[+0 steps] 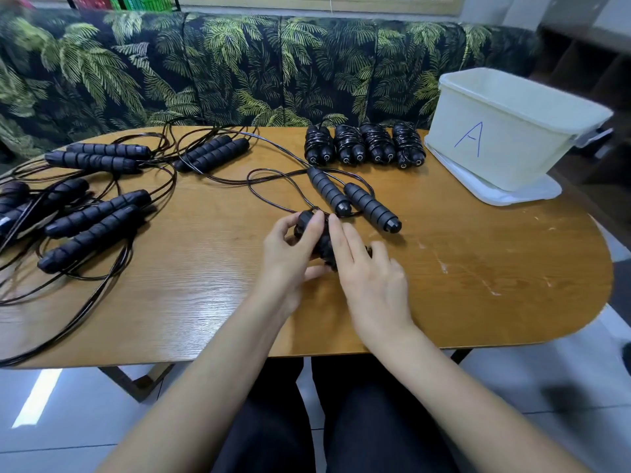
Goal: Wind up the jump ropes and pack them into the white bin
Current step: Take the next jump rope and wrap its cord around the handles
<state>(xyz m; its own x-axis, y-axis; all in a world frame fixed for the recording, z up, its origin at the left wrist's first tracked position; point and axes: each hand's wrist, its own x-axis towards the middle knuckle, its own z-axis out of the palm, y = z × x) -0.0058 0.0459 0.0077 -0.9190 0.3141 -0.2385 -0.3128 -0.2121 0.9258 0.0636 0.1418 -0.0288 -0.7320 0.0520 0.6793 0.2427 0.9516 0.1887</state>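
Nestling between fingers: jump rope

a: how's the light?
b: bright and even, soft indoor light from above. the wooden table carries a pale sheen near its front edge, left of centre, and the floor shows a hard white streak of reflected light at lower left.
a: shadows?
b: faint ones only: a soft smudge under the right hand, and a dark blot on the floor at lower right.
a: sharpness?
b: the centre is crisp, though the right hand's fingers are a little smeared. the white bin looks washed out and soft at its far rim.
a: edges?
b: wide-angle bend: the table's rim curves and the corners stretch.
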